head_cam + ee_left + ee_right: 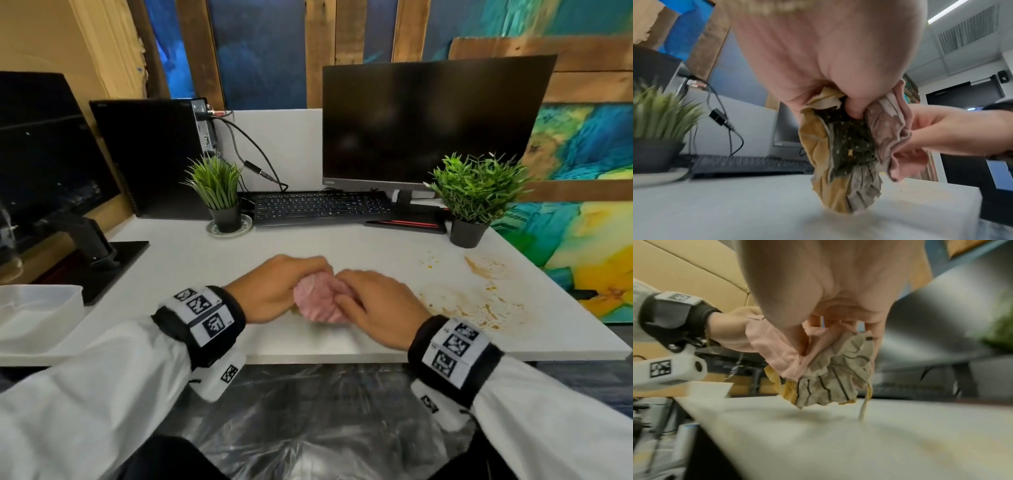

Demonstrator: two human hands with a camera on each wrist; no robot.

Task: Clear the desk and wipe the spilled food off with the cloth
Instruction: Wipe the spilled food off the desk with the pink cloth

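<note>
Cloth (320,301) is bunched btwn both hands just above the bench (308,246), fingers (877,340) clenched on it: soft, light, soiled w/ food, prob. best gripped by the clean pink outer folds.

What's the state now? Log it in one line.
left hand: grips cloth | right hand: grips cloth | spill: unwiped, right of hands | desk
</note>
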